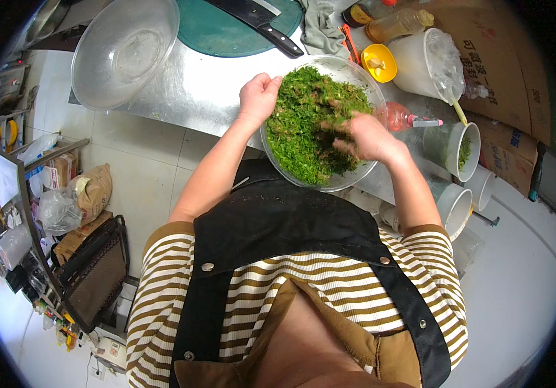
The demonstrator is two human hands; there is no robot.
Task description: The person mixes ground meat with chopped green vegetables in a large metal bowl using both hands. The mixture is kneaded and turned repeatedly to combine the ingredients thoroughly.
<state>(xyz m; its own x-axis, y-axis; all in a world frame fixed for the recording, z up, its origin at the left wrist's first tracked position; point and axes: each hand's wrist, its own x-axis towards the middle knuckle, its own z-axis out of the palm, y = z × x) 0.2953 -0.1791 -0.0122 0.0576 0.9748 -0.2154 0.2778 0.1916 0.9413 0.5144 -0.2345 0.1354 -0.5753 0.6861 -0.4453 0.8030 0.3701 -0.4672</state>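
Note:
A large clear plastic bowl [327, 185] sits at the counter's front edge, close to the black apron. Chopped green herbs mixed with brownish bits, possibly minced meat, make up the filling [302, 126] inside it. On the bowl's left rim, my left hand [260, 98] is closed with the thumb on top. My right hand [362, 137] reaches into the filling from the right, its fingers spread and blurred by motion. Some of the filling near those fingertips is blurred too. The fingertips are partly hidden among the greens.
Another clear bowl [137, 53] stands at the counter's left edge. A cleaver [258, 24] lies on a green cutting board [200, 36], handle toward me. At right are a yellow bowl [389, 57] with pale pieces, a white bucket [408, 60], a pink-capped bottle [399, 116] and plastic tubs [445, 145].

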